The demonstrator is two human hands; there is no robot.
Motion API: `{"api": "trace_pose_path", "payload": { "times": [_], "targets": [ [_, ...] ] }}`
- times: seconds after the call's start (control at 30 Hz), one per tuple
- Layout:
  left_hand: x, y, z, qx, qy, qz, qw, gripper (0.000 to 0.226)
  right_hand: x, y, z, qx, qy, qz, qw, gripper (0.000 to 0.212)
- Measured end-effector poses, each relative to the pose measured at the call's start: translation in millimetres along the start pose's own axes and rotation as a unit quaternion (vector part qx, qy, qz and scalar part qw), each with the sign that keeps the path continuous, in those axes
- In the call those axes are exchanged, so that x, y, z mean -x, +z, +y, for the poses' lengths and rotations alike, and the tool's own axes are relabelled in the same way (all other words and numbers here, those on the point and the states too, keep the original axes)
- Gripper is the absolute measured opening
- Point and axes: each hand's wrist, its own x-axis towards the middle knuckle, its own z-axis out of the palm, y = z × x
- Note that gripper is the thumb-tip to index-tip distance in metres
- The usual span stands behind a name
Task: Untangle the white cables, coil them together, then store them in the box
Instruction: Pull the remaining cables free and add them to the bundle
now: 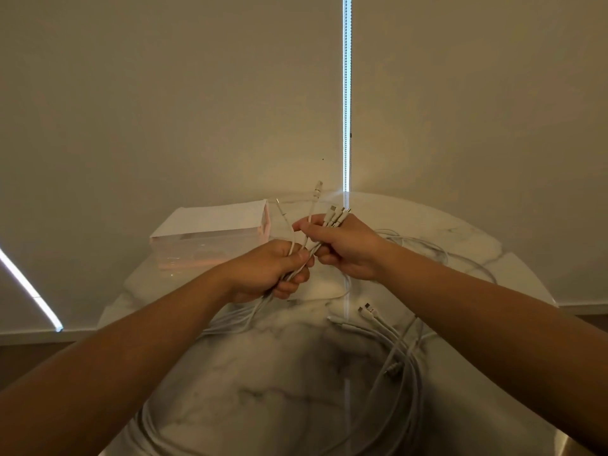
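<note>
Your left grip (273,271) is curled round a bundle of white cables (245,319) above the counter (296,406). Your right grip (342,248), just at its 1 o'clock, pinches their plug ends (334,213). Loose lengths trail over the counter toward 5 o'clock. The box (210,238) sits at 10 o'clock.

Dim, warm-brown cast overall. Daylight enters only through a thin vertical slit (347,93) between blinds and a slanted slit (29,291) at lower left. The vertical one glares as a streak down the glossy table (263,422). Broad dark shadow (329,363) at table centre. Forearms (131,357) underexposed. Cables (406,373) pale, low contrast. Fisheye bows the edges; corners soft.
</note>
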Motion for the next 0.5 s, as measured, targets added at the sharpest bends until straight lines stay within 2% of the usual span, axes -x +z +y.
{"api": "trace_pose_path", "payload": {
  "times": [0.27, 0.5],
  "targets": [
    [-6, 3, -4, 0.036, -0.012, 0.057, 0.998, 0.024, 2, -12, 1, -0.031, 0.023, 0.016, 0.999, 0.023],
    [-2, 7, -3, -0.036, 0.032, 0.088, 0.995, 0.038, 4, -16, 2, -0.033, 0.017, 0.034, 0.999, 0.036]
  ]
}}
